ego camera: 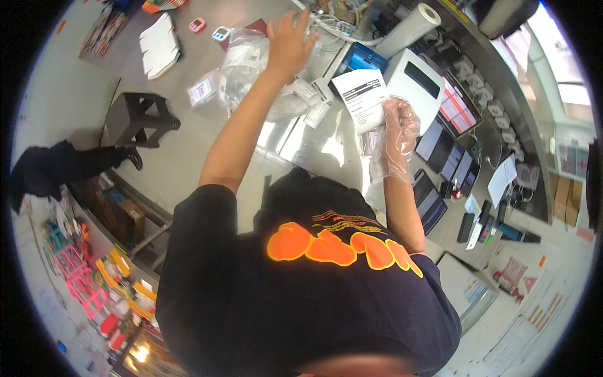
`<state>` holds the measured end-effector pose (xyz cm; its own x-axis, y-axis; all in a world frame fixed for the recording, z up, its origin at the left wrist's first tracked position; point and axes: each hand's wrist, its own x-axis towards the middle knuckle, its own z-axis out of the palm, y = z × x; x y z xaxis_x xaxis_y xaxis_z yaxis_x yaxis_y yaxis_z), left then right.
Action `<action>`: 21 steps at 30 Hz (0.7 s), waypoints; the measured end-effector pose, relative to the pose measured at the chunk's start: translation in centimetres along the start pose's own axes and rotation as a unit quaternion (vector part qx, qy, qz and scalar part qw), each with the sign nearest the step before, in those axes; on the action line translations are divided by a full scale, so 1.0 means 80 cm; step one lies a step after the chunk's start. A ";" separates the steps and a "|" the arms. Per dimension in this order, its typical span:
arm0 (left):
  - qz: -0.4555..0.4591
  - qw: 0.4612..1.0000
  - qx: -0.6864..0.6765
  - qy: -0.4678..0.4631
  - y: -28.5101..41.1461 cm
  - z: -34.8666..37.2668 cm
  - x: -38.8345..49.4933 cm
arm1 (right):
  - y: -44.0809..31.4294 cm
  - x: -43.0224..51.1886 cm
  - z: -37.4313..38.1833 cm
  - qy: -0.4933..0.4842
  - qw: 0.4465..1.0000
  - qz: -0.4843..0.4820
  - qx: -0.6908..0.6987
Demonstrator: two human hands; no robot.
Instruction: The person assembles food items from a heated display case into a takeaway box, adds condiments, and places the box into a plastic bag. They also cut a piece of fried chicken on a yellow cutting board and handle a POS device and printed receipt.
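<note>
My right hand, in a clear plastic glove, grips a printed paper receipt by its lower right edge. My bare left hand reaches over the counter with its fingers spread; whether it touches what lies beneath cannot be told. Clear plastic bags lie just left of it. More printed paper slips lie crumpled and curled on the counter between my hands. A white device, which looks like a receipt printer, stands behind my right hand. Beside it is a blue device, partly hidden by the receipt.
A roll of clear plastic film leans behind the devices, near tangled cables. Digital timers and a white stack lie to the left. Tablets and a lit screen stand to the right. Another person's dark-clothed leg shows far left, near a black stool.
</note>
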<state>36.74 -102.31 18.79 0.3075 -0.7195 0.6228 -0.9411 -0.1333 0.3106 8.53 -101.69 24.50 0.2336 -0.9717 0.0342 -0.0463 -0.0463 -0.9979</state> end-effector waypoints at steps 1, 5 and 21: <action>0.008 0.998 0.042 0.037 0.008 -0.001 -0.012 | 0.010 0.002 0.008 0.003 0.997 0.058 0.047; -0.410 0.859 -0.294 -0.092 0.103 -0.076 -0.108 | 0.015 -0.025 0.036 -0.048 0.996 0.061 -0.046; -0.619 0.531 0.086 0.572 0.199 -0.489 -0.670 | 0.170 -0.326 0.246 -0.739 0.633 -0.078 -0.219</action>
<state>10.80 -39.22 18.41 0.4967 0.8645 0.0767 0.1127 -0.1518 0.9820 20.88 -72.44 8.93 0.9062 0.3147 -0.2825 -0.1004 -0.4888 -0.8666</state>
